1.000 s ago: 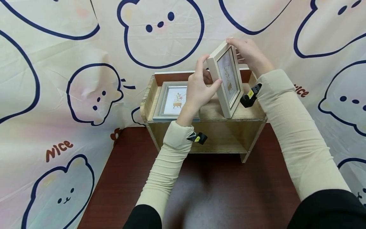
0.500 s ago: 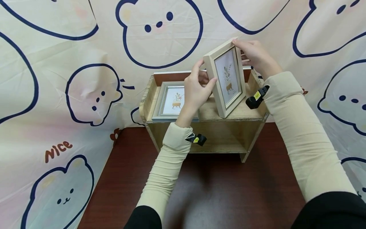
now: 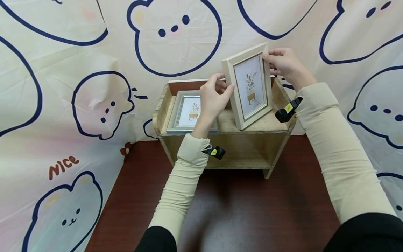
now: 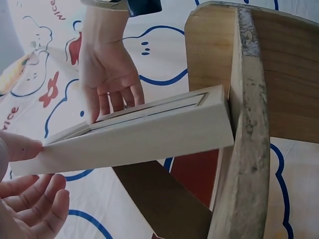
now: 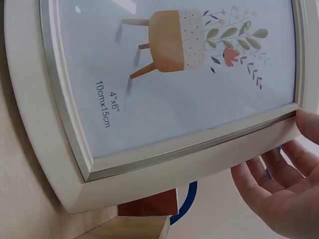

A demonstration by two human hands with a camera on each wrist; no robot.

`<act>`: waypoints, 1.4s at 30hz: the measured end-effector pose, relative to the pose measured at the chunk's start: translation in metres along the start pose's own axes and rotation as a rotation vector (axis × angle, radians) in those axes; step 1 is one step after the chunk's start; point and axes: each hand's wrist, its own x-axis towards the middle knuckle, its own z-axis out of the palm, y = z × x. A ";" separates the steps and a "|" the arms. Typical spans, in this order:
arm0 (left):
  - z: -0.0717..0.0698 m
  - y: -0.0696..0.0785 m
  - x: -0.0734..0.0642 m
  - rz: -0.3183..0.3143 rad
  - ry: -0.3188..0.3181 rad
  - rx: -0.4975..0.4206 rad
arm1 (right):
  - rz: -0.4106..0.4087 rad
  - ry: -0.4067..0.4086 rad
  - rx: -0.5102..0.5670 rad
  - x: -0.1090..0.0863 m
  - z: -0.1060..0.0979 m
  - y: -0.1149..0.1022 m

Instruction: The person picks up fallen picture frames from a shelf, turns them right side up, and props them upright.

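Note:
A cream picture frame [image 3: 250, 85] stands tilted on the top of a small wooden shelf [image 3: 277, 126], its plant picture facing the head camera. My right hand [image 3: 287, 65] pinches its upper right edge, thumb on the front and fingers behind. On the opposite edge my left hand [image 3: 214, 96] holds the frame between thumb and fingers, which the left wrist view shows from the side. A brown strip, apparently the stand [image 4: 162, 194], slants away behind it in that view. Left of it lies a grey-blue picture frame [image 3: 177, 115], partly covered by my left hand.
Raised side boards [image 3: 162, 105] and a reddish-brown back strip [image 3: 185, 85] border the shelf top. The shelf stands on a dark red-brown table [image 3: 245, 210]. A cloth with bear drawings [image 3: 176, 45] hangs behind.
The cream frame has turned to face the head camera more squarely. My right hand has moved right and slightly down with its edge; my left hand has shifted a little left and down.

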 end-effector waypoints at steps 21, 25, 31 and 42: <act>0.017 -0.016 -0.040 0.120 -0.091 0.042 | -0.106 -0.261 -0.057 -0.002 -0.025 0.042; 0.019 -0.017 -0.041 0.122 -0.090 0.065 | -0.127 -0.247 -0.097 -0.003 -0.025 0.044; 0.018 -0.020 -0.038 0.132 -0.097 0.027 | -0.157 -0.210 -0.143 -0.004 -0.026 0.049; 0.011 -0.025 -0.032 0.078 -0.143 0.007 | -0.216 -0.153 -0.176 -0.014 -0.029 0.059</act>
